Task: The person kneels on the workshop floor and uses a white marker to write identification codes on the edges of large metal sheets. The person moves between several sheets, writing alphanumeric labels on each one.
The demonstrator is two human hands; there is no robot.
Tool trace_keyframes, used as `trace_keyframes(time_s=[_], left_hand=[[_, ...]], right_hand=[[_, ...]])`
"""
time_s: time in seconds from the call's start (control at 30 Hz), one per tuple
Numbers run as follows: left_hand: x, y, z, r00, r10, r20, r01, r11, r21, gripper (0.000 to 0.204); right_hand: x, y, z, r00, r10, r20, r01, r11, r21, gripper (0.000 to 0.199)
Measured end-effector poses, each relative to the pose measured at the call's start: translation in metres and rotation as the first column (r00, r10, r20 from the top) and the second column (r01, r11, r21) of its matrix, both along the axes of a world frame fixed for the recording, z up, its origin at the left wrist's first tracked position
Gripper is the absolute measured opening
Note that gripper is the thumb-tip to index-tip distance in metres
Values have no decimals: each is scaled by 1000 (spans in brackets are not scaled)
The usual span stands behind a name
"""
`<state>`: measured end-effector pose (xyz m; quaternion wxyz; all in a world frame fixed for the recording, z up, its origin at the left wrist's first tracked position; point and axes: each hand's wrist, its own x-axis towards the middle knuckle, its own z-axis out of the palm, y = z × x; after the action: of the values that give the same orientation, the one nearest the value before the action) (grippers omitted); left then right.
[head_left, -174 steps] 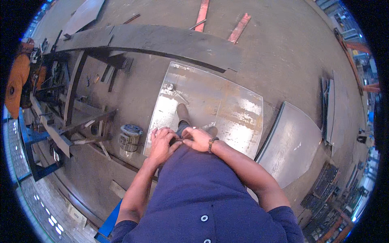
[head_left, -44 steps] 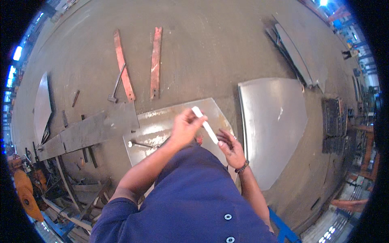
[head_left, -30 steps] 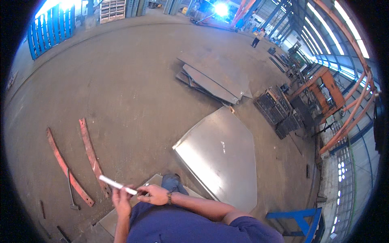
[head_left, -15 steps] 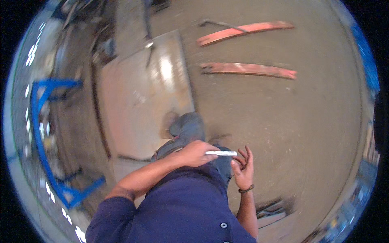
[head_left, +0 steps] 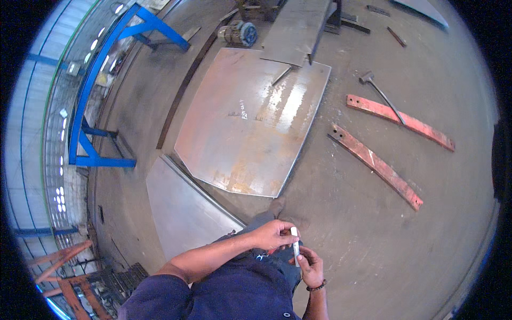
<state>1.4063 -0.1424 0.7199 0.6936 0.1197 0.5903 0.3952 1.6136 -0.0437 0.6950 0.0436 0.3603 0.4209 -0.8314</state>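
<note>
A slim white marker (head_left: 295, 247) stands nearly upright in front of my body, between my two hands. My left hand (head_left: 273, 236) pinches its upper part between thumb and fingertips. At its lower end, the thumb and fingers of my right hand (head_left: 311, 267) are closed around it; a dark beaded bracelet circles that wrist. Beyond my hands, a large flat steel plate (head_left: 242, 138) with chalk-like marks lies on the floor. A second grey plate (head_left: 184, 208) lies to the left of my legs, beside the large one.
Two red flat bars (head_left: 378, 168) lie on the floor to the right, and a hammer (head_left: 385, 97) rests its handle across the farther bar. A blue frame (head_left: 85, 101) stands at left. At the back are a narrow steel plate (head_left: 296, 32) and a motor-like part (head_left: 240, 34).
The view has swung rightward across the floor. My right hand, open and apart from the marker before, has closed on its lower end. The marker has turned from level to nearly upright.
</note>
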Motion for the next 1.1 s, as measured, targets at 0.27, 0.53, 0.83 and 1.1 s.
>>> trace_keyframes(time_s=[0.27,0.53,0.83,1.1], left_hand=[[-31,-42,-20,884,210,-418,-87,952,294,20],[-40,-57,-78,844,510,-168,-502,860,90,29],[-55,-19,-267,549,829,-105,-835,537,-119,33],[-110,34,-495,378,863,-334,-847,468,251,26]], right_hand=[[-76,-15,-20,967,243,-80,-242,970,17,31],[-143,-42,-72,983,173,-58,-170,984,45,19],[-196,5,-268,925,374,-64,-378,921,-93,15],[-275,54,-538,838,385,-386,-436,898,-51,17]])
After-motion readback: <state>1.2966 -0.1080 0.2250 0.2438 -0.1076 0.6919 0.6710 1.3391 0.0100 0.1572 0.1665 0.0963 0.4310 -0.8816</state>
